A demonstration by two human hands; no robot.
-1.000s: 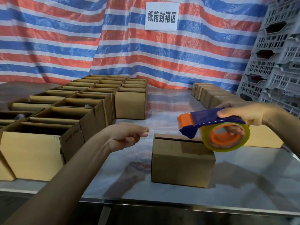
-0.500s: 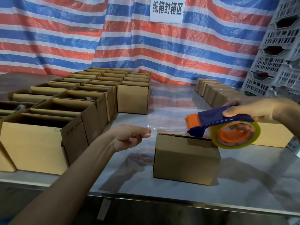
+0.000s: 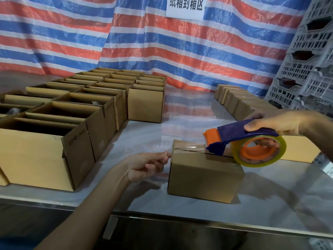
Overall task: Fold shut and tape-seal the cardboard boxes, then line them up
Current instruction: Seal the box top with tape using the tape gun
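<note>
**Nearest: left hand** (image 3: pixel 149 165). Fingers curled, thumb and forefinger pinching the free end of the clear tape (image 3: pixel 187 149) just off the left end of the box top. It holds nothing else.

**Cardboard box** (image 3: pixel 205 175). Flaps folded shut. It stands alone near the front edge of the table (image 3: pixel 270 199), right of centre. Tape spans the left part of its top seam; I cannot tell whether it is stuck down yet.

**Tape dispenser** (image 3: pixel 232 131). Blue body, orange nose, clear roll, poised over the right part of the box top. The right hand (image 3: pixel 275 123) is wrapped round the handle, with fingertips showing inside the roll's core.

**Step in hand**, as I judge it: sealing the top seam, barely begun. The next move calls for pressing the pinched end down over the left edge, then drawing the dispenser rightward along the seam and cutting.

**Left: open boxes** (image 3: pixel 36 156). Packed in rows, tops unfolded. The nearest flap seems to read "10号 (KK)".

**Far right: closed boxes** (image 3: pixel 234 101). Set in a line — likely finished ones.

**Back: white sign** (image 3: pixel 186 5). It hangs on the striped tarpaulin (image 3: pixel 162 42) and reads "纸箱封箱区". Grey crates (image 3: pixel 306 69) are stacked beside it.
</note>
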